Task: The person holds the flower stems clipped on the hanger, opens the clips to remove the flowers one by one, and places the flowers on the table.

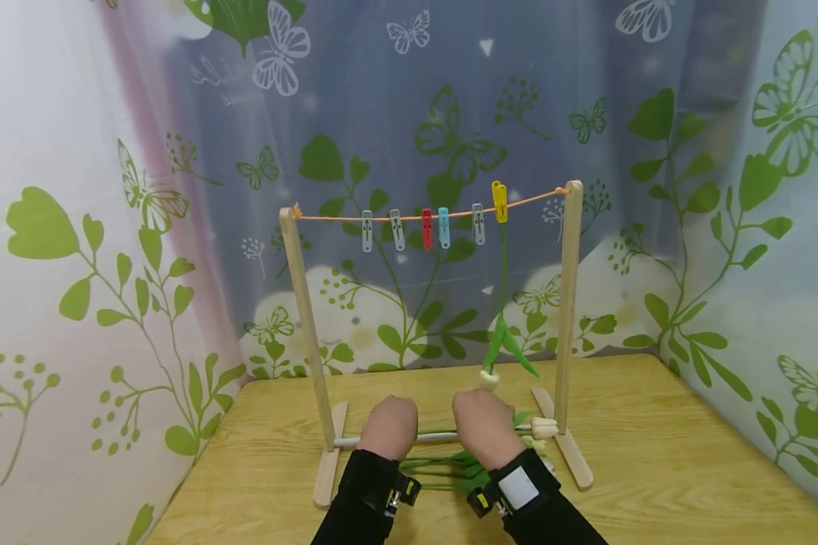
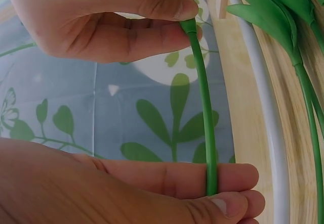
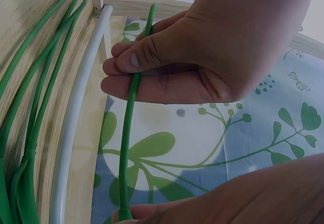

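Note:
Both hands hold one artificial white tulip (image 1: 544, 428) sideways, its bloom at the right. My left hand (image 1: 390, 425) pinches the green stem (image 2: 204, 97) near its bare end, thumb against fingers. At the base of the leaves, my right hand (image 1: 488, 425) pinches the same stem. Just behind the hands, another white tulip (image 1: 489, 378) hangs bloom down from a yellow clothespin (image 1: 500, 201). Below them, several more tulips with green stems (image 3: 38, 92) lie on the table; the hands and sleeves partly cover them.
A wooden stand has two posts (image 1: 569, 303), an orange cord (image 1: 334, 219) and a white crossbar (image 1: 438, 437) low down. Grey, red and light blue clothespins (image 1: 444, 228) are clipped along the cord. The wood-grain table (image 1: 661, 454) meets a patterned curtain (image 1: 354, 91) behind.

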Tool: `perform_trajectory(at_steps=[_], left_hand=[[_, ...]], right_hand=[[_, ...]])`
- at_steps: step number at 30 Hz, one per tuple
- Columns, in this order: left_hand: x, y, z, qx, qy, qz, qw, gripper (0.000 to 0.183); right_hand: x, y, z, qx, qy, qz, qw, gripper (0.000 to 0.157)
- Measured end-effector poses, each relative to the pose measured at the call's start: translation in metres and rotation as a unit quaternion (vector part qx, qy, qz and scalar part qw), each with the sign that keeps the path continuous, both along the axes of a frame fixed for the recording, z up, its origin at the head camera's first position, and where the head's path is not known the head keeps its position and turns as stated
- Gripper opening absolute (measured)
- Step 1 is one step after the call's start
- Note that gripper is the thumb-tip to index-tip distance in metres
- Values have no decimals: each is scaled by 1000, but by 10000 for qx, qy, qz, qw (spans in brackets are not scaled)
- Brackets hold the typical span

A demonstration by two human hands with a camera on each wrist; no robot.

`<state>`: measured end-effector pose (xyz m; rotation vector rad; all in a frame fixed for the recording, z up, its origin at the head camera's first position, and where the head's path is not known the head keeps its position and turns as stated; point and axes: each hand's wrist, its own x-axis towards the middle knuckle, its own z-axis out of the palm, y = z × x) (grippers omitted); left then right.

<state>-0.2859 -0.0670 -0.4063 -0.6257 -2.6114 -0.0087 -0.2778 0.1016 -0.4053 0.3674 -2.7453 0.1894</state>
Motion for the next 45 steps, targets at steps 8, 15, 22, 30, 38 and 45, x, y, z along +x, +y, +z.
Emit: perform_trajectory(at_steps=[8, 15, 22, 30, 38, 45], left_hand=[[1, 1, -3, 26, -200, 84, 9998, 43], [0, 1, -5, -208, -135, 59, 9997, 42], [-1, 0, -6, -184, -140, 36, 9997, 44], [-5, 0, -10, -84, -461, -3, 9989, 48], [-6, 0, -10, -12, -810, 62, 9967, 50], [-9, 0, -14, -13, -1007, 107, 9949, 50]], right_hand=[[-1, -1, -2, -58, -177, -6, 9998, 49], [0, -2, -4, -59, -195, -56, 9998, 45], [-1, -3, -4, -51, -337, -72, 9994, 44], [-3, -1, -6, -68, -468, -51, 9989, 42], [-2, -2, -7, -108, -534, 44, 9985, 47], [-2, -3, -8, -80, -629, 22, 9980, 45]])
